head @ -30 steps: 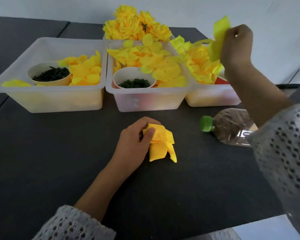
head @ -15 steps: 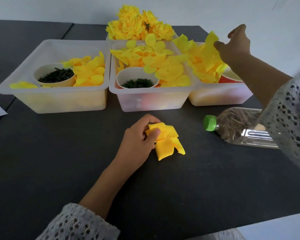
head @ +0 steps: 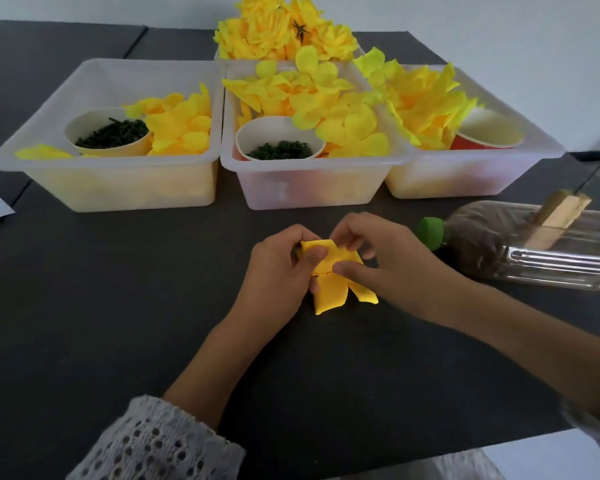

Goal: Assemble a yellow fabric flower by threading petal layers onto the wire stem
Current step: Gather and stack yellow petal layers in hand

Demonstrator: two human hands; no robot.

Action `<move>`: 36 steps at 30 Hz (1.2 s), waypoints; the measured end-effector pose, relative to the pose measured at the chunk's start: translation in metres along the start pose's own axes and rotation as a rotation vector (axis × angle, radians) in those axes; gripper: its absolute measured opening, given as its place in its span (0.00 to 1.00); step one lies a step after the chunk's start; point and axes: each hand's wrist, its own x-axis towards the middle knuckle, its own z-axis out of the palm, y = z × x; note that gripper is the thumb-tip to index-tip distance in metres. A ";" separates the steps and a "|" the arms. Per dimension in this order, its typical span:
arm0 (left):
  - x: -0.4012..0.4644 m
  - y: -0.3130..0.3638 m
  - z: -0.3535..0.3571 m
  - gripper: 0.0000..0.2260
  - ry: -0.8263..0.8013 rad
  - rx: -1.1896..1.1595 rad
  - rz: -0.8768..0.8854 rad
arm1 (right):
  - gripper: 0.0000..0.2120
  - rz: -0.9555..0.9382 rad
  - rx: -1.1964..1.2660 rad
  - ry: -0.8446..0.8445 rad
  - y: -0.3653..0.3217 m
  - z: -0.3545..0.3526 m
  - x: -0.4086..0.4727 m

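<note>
Our left hand (head: pixel 278 261) and right hand (head: pixel 378 261) meet over the dark table (head: pixel 118 323), both pinching a folded yellow petal layer (head: pixel 329 271) between them, its lower petals hanging toward us. Beyond our fingers stand three clear bins (head: pixel 118 181) of loose petals; just right of the right hand lies a green-capped bottle (head: pixel 520 247).

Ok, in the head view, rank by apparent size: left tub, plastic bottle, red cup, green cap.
1. left tub
2. plastic bottle, partly cut off at the frame edge, so less sure
3. red cup, partly hidden by petals
4. green cap
</note>
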 end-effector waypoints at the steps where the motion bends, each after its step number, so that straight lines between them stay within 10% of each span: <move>1: 0.000 0.000 0.000 0.04 0.005 0.018 -0.011 | 0.11 0.024 0.026 0.018 0.002 0.004 -0.002; 36: 0.004 0.002 -0.003 0.10 -0.094 0.008 -0.078 | 0.07 0.109 0.297 0.283 0.007 0.028 0.003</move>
